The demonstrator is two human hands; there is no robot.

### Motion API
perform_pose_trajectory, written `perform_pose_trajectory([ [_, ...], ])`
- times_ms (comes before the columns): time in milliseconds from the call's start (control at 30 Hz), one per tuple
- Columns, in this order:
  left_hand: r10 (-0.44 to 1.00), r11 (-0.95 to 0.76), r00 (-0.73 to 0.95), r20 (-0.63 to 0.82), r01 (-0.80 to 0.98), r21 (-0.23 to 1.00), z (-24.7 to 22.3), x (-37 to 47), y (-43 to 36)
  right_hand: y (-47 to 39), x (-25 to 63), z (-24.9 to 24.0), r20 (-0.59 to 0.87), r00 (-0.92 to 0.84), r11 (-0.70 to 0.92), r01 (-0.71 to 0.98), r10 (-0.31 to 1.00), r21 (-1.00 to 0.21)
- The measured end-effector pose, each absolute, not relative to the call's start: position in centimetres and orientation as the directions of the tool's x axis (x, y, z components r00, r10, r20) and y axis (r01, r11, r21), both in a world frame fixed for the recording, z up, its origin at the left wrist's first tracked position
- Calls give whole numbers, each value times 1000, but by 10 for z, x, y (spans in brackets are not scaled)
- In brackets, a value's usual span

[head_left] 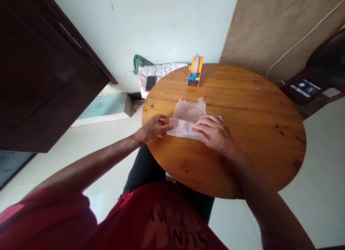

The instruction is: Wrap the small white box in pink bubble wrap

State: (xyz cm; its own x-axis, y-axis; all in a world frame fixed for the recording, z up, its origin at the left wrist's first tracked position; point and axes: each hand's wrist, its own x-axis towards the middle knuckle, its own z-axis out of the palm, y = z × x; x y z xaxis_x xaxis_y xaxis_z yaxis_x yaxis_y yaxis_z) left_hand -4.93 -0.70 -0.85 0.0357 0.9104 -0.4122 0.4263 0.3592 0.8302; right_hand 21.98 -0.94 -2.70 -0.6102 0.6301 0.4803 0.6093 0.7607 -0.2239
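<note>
A sheet of clear bubble wrap (188, 111) lies on the round wooden table, its near part folded over into a flat strip. My left hand (156, 127) pinches the left end of that folded strip between thumb and fingers. My right hand (212, 132) rests on the strip's right end, fingers bent together and pressing on the plastic. Whether anything lies inside the fold cannot be made out.
An orange and blue tape dispenser (195, 72) stands near the table's far edge. Beyond the table's left edge, a dark flat object (150, 83) lies on a printed white sack (167, 68). A dark door (48, 63) is at the left.
</note>
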Motion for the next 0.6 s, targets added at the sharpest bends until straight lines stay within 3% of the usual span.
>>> perform_pose_trajectory([
  [100, 820, 532, 44, -571, 311, 787, -4, -43, -10, -9, 220, -27, 491, -608, 764, 608, 623, -216],
  [200, 767, 597, 28, -641, 335, 729, -5, -35, -6, -8, 220, -27, 505, -607, 768, 606, 614, -205],
  [467, 783, 530, 60, -619, 458, 714, -13, -17, 7, -9, 220, -27, 496, -621, 770, 613, 607, -175],
  [600, 759, 534, 24, -651, 548, 643, -12, -11, 13, -9, 220, -27, 481, -624, 764, 622, 616, -172],
])
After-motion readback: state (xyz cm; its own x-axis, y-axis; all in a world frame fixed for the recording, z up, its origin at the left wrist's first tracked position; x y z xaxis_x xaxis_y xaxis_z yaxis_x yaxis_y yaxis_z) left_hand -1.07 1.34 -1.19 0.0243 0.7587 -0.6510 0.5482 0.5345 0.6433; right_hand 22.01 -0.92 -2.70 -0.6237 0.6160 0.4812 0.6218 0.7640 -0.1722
